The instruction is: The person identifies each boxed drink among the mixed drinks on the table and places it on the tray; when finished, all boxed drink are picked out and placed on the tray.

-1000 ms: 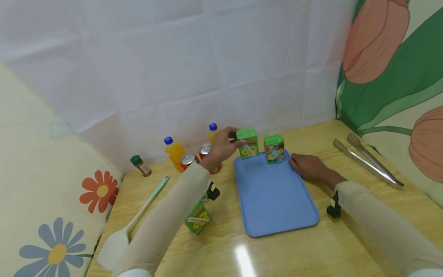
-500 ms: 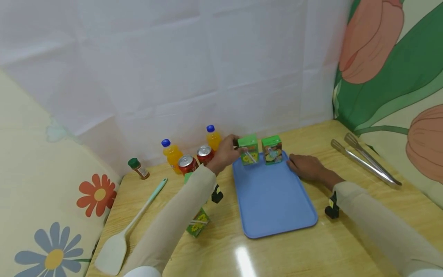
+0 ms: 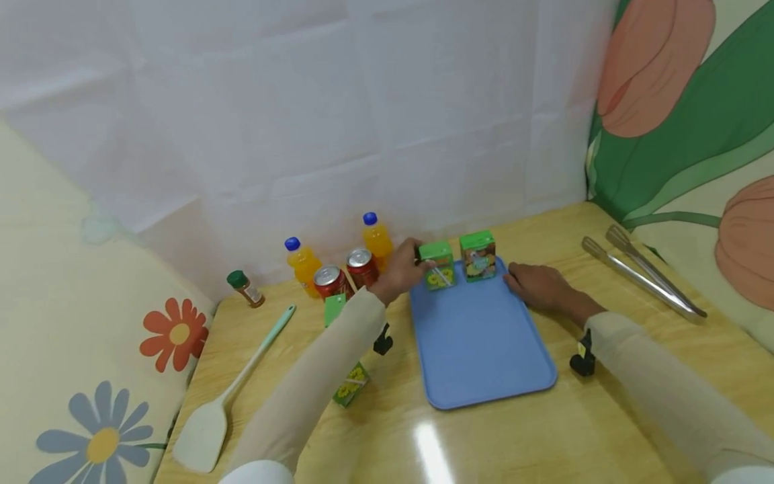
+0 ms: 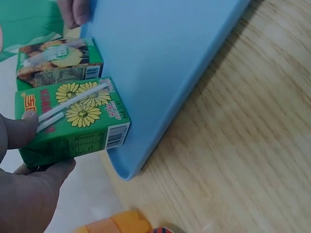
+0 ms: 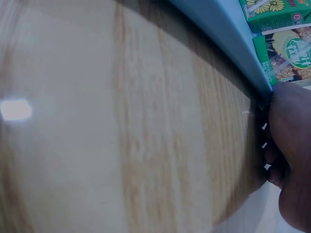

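Note:
My left hand (image 3: 400, 272) pinches a green juice carton (image 4: 80, 109), printed with yellow flowers and carrying a white straw, between thumb and fingers. The carton stands at the far left corner of a blue tray (image 3: 484, 343). Beside it, on the tray's far edge, is a second drink carton (image 3: 480, 259) with a green top and a brown printed front. My right hand (image 3: 544, 289) grips the tray's rim near the far right corner, its fingers curled at the edge in the right wrist view (image 5: 291, 145).
Left of the tray stand two red cans (image 3: 331, 281) and two orange drink bottles (image 3: 304, 264). More green cartons (image 3: 352, 384) are partly behind my left sleeve. A spice jar (image 3: 246, 289) and white spatula (image 3: 205, 423) lie further left; metal tongs (image 3: 647, 275) lie right.
My left hand has lowered the flowered carton from just behind the tray's far edge onto its far left corner. The right hand keeps its place at the rim.

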{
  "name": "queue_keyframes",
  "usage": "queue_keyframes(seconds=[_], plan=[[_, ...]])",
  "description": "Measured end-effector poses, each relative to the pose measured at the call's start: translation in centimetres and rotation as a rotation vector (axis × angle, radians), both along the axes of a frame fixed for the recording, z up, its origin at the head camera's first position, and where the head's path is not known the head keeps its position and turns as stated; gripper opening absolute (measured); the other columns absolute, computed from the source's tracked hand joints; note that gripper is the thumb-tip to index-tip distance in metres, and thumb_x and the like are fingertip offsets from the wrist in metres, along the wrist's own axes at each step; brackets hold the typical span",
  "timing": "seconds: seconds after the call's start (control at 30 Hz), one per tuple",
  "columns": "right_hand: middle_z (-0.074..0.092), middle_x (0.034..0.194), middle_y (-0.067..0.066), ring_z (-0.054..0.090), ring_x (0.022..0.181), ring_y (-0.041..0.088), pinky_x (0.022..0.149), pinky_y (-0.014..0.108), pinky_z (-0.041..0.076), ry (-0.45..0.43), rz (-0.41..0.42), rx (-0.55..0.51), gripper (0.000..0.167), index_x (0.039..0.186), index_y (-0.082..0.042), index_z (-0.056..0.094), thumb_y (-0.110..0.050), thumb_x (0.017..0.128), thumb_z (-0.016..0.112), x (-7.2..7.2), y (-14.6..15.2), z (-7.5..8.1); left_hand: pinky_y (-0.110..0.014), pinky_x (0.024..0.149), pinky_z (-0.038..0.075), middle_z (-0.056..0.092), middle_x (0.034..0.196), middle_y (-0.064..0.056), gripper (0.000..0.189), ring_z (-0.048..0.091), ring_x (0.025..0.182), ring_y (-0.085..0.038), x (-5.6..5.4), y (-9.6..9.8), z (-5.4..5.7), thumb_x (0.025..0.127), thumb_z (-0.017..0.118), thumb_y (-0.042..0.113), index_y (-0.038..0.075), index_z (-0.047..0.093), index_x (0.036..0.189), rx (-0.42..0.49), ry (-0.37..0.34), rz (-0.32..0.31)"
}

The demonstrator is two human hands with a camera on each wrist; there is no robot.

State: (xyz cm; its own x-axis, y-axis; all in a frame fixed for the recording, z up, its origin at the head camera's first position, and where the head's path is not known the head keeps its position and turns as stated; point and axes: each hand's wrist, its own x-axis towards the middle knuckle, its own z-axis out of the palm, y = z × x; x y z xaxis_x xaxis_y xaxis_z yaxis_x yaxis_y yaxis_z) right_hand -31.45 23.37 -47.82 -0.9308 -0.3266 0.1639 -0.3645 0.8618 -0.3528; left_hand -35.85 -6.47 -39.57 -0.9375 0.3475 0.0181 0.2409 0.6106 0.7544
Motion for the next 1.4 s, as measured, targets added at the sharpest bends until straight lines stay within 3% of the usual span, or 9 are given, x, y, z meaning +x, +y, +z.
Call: queue_keyframes(seconds=[0.2,0.37,0.5,0.73,0.97,1.17,1.4], plan=[[0.045,0.067,0.001,0.043,0.056,0.017,0.048,0.032,0.034,-0.022,0.008,0.007,0.03,0.084,-0.014,0.048,-0.03,0.108,0.04,-0.4,0.0,-0.2,-0.041,0.098,0.049,0.056,0.124,-0.013,0.047,0.055,0.111,-0.026,0.0,-0.6,0.2,0.102,0.062,0.024,0.0,0.043,0.139,-0.044,-0.021,-0.014],[0.045,0.067,0.001,0.044,0.056,0.017,0.048,0.032,0.035,-0.02,-0.001,0.025,0.029,0.084,-0.015,0.048,-0.03,0.108,0.042,-0.3,0.2,-0.2,-0.043,0.104,0.045,0.049,0.133,-0.014,0.052,0.049,0.121,-0.028,0.4,-1.5,1.2,0.103,0.06,0.033,0.003,0.04,0.14,-0.026,-0.059,-0.023],[0.045,0.067,0.001,0.044,0.056,0.017,0.048,0.032,0.035,-0.008,0.007,0.015,0.029,0.084,-0.014,0.048,-0.03,0.108,0.041,-0.2,0.2,0.0,-0.043,0.106,0.044,0.047,0.136,-0.011,0.054,0.046,0.128,-0.028,0.9,-2.6,2.8,0.103,0.058,0.036,0.005,0.038,0.143,0.033,-0.08,-0.023],[0.046,0.068,0.001,0.044,0.057,0.017,0.049,0.032,0.035,-0.024,0.008,0.019,0.029,0.085,-0.014,0.048,-0.029,0.108,0.041,-0.2,0.0,0.1,-0.042,0.11,0.04,0.051,0.136,-0.012,0.055,0.047,0.132,-0.028,1.3,-5.6,6.7,0.104,0.057,0.034,0.003,0.039,0.145,0.051,0.038,0.001],[0.045,0.067,0.001,0.043,0.057,0.017,0.049,0.032,0.035,-0.027,-0.001,0.026,0.031,0.084,-0.014,0.048,-0.03,0.109,0.04,-0.1,0.2,0.2,-0.046,0.11,0.039,0.051,0.138,-0.01,0.059,0.045,0.133,-0.028,2.4,-9.6,9.3,0.103,0.057,0.04,0.007,0.038,0.147,0.092,0.024,0.09],[0.045,0.067,0.002,0.043,0.057,0.017,0.049,0.032,0.035,-0.035,0.003,0.02,0.031,0.084,-0.014,0.048,-0.03,0.109,0.039,-0.2,0.2,0.2,-0.046,0.113,0.037,0.048,0.142,-0.01,0.063,0.043,0.134,-0.027,3.8,-12.9,10.0,0.101,0.057,0.045,0.007,0.038,0.148,0.097,0.026,0.163],[0.045,0.067,0.002,0.043,0.057,0.018,0.049,0.033,0.035,-0.035,-0.002,0.009,0.031,0.084,-0.014,0.048,-0.031,0.109,0.039,0.0,0.1,0.2,-0.047,0.113,0.036,0.05,0.14,-0.013,0.066,0.045,0.133,-0.03,6.3,-15.9,9.3,0.1,0.06,0.048,0.003,0.04,0.145,0.067,0.097,0.205]])
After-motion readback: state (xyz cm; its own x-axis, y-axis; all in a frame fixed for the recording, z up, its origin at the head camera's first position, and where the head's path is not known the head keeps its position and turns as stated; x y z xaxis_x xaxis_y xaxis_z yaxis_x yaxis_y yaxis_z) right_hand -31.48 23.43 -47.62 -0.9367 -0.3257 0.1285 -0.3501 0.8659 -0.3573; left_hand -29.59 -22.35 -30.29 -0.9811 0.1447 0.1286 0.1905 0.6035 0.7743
